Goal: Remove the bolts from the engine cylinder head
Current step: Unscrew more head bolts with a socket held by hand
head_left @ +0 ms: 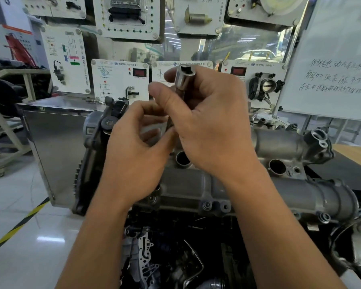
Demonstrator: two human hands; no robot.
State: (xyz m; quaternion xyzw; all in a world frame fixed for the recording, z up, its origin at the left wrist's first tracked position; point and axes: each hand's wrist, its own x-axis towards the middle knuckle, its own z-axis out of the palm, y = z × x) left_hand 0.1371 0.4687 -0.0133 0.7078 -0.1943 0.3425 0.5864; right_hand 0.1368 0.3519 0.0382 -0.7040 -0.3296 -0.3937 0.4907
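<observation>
A grey metal cylinder head (196, 190) lies across the middle of the view, with round plug wells and small bolts (206, 205) along its front edge. Above it, my right hand (208, 122) is shut on a chrome socket tool (182, 79), held upright with its square drive hole facing up. My left hand (138, 147) is just below and left of it, fingers curled toward the tool's lower shaft, which my fingers mostly hide. Whether the left hand grips the shaft is unclear.
A steel cabinet (56, 132) stands left of the engine. Training panels (119, 80) with gauges and a throttle body (266, 86) line the back wall. A whiteboard (331, 69) leans at the right. Yellow-black floor tape (19, 226) runs at lower left. Engine parts (165, 257) fill the foreground.
</observation>
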